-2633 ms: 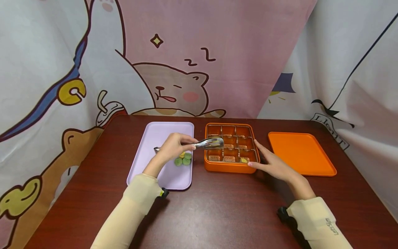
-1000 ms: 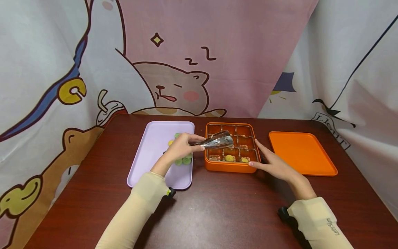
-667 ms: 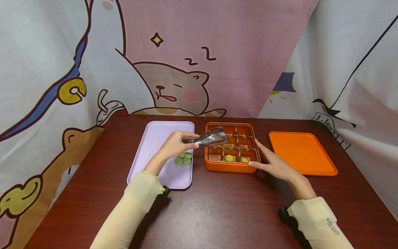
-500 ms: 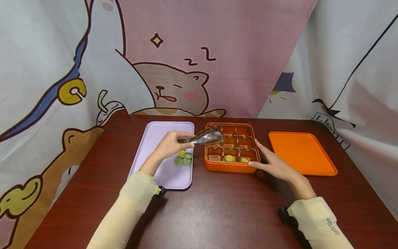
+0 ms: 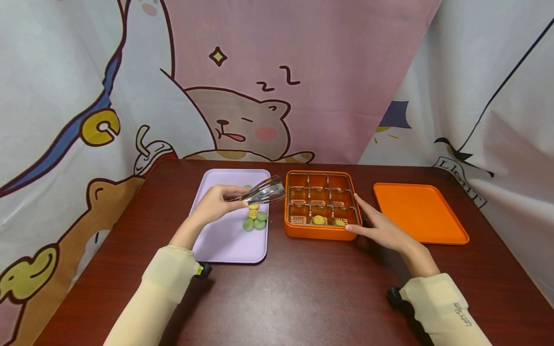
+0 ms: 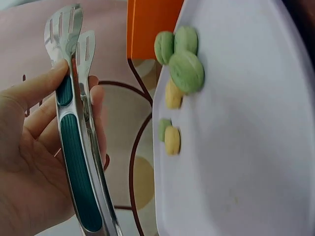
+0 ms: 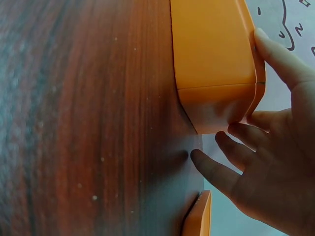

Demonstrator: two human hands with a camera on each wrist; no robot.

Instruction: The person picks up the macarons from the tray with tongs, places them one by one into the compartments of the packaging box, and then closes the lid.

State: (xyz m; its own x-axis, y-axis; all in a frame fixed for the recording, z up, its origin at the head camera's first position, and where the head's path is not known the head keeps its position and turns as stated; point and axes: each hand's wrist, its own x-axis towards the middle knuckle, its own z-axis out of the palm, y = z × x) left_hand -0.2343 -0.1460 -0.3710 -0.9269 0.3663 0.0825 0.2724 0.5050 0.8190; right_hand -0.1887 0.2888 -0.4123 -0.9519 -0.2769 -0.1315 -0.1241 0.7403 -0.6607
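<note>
In the head view my left hand (image 5: 214, 204) holds metal tongs (image 5: 266, 190) over the lavender tray (image 5: 229, 247). Their green-gripped handle (image 6: 81, 167) shows in the left wrist view, and the slotted tips stand slightly apart with nothing between them. Green macarons (image 5: 259, 224) and yellow macarons (image 5: 253, 214) lie by the tray's right side. My right hand (image 5: 387, 233) touches the right front corner of an orange box (image 5: 318, 234), thumb on the rim and fingers along the side. A yellow macaron (image 5: 319, 219) sits in the box's front middle compartment, another yellow macaron (image 5: 340, 222) in the front right one.
A flat orange lid (image 5: 420, 214) lies on the dark wooden table (image 5: 303, 298), right of the box. The box has a clear divided insert of several compartments. A printed cloth (image 5: 337, 86) hangs behind the table's back edge.
A yellow macaron has come to lie in the front middle compartment. My left hand has then drawn the tongs leftward from the box to over the tray. The right hand stays put.
</note>
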